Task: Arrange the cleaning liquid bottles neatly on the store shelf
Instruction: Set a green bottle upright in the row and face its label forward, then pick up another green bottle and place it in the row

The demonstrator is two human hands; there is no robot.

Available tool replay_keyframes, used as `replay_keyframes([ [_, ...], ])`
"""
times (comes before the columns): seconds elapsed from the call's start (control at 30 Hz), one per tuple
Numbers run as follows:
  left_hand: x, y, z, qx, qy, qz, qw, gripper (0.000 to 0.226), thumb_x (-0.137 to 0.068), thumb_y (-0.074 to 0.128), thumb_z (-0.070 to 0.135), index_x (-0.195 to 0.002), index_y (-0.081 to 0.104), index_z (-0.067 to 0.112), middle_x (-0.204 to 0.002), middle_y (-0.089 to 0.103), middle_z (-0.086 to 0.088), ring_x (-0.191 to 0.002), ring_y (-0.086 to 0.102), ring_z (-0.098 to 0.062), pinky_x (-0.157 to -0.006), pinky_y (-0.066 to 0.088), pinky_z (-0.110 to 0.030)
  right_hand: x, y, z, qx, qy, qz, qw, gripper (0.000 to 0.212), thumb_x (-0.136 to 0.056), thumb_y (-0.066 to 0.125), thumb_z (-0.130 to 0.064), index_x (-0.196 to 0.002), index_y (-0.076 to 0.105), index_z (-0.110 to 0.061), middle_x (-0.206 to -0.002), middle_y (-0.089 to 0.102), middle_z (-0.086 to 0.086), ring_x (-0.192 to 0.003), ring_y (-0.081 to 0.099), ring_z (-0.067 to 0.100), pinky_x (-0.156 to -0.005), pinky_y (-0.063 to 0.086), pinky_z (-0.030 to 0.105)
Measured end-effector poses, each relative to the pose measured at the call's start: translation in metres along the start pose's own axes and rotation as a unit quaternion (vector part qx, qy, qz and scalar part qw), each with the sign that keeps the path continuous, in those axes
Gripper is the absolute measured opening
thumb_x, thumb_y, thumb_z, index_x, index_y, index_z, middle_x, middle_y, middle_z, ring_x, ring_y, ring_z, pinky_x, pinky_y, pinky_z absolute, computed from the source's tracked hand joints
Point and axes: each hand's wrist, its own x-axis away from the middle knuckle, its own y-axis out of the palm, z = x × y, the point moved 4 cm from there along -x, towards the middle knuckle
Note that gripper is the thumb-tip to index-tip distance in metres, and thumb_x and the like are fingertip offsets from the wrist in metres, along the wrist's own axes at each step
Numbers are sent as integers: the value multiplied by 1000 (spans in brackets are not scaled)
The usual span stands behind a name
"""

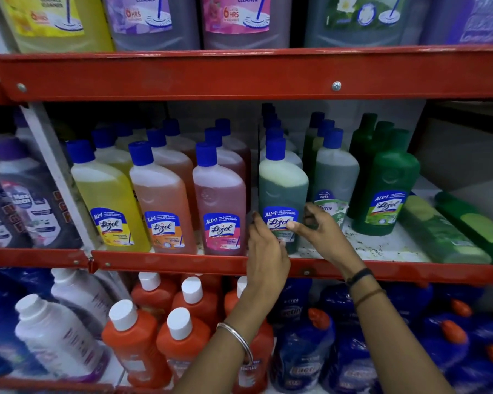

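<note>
A dark green cleaner bottle (282, 189) with a blue cap stands upright at the front of the middle shelf (165, 261). My left hand (265, 248) wraps its lower left side, and the fingertips of my right hand (316, 226) pinch its lower right side at the label. To its left stand pink (219, 200), orange (162, 200) and yellow (111, 200) bottles in a front row, with more behind. A grey-green bottle (336, 177) stands just right of it.
Opaque green bottles (387, 189) stand further right, and two green bottles (439, 234) lie flat on the shelf's right end. Large cans fill the top shelf. Orange, white and blue bottles crowd the bottom shelf. Red steel beams (239, 75) edge each level.
</note>
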Motion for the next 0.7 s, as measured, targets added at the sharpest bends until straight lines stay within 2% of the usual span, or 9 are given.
replay_keyframes([
  [0.13,2,7,0,-6,-19,33,999,79,-83,58,4,-143,8,-2,-138,32,-24,-128,36,-35,-106,33,-35,-1,-1,5,45,1,14,999,29,-80,68,-31,-105,61,-16,-104,69,3,-92,67,9,-78,53,24],
  [0.23,6,8,8,1,-19,62,998,80,-81,58,0,-142,6,-5,-140,27,-27,-130,31,-38,-109,29,-37,6,-2,3,63,-8,9,998,33,-84,64,-35,-112,60,-17,-108,66,-1,-98,65,12,-85,53,28],
  [0.33,19,10,31,2,58,140,988,74,-82,55,6,-141,12,-3,-146,17,-29,-136,19,-38,-113,19,-41,23,-23,7,70,5,63,996,47,-85,64,-35,-126,55,-14,-110,63,-1,-98,62,11,-86,49,24],
  [0.4,31,21,59,25,152,150,977,63,-83,50,11,-138,21,2,-145,21,-24,-136,20,-30,-114,16,-36,40,-57,11,67,6,126,990,38,-83,65,-33,-116,61,-15,-105,66,0,-91,63,8,-83,50,22],
  [0.5,39,65,103,73,221,53,971,53,-84,51,8,-132,31,4,-137,33,-18,-130,28,-24,-113,17,-27,66,-128,30,105,22,225,968,28,-84,64,-34,-101,65,-11,-97,68,5,-86,63,12,-82,50,24],
  [0.6,36,121,136,118,170,-96,974,50,-84,51,7,-130,32,2,-131,37,-18,-125,34,-26,-110,28,-35,87,-192,51,228,91,295,923,33,-84,60,-34,-102,65,-6,-103,66,18,-98,61,33,-87,48,40],
  [0.7,27,165,164,117,84,-229,963,50,-88,47,7,-133,27,-3,-134,36,-24,-128,35,-33,-108,29,-35,96,-223,65,367,203,270,867,36,-85,57,-23,-112,59,2,-113,58,30,-104,55,47,-90,43,47],
])
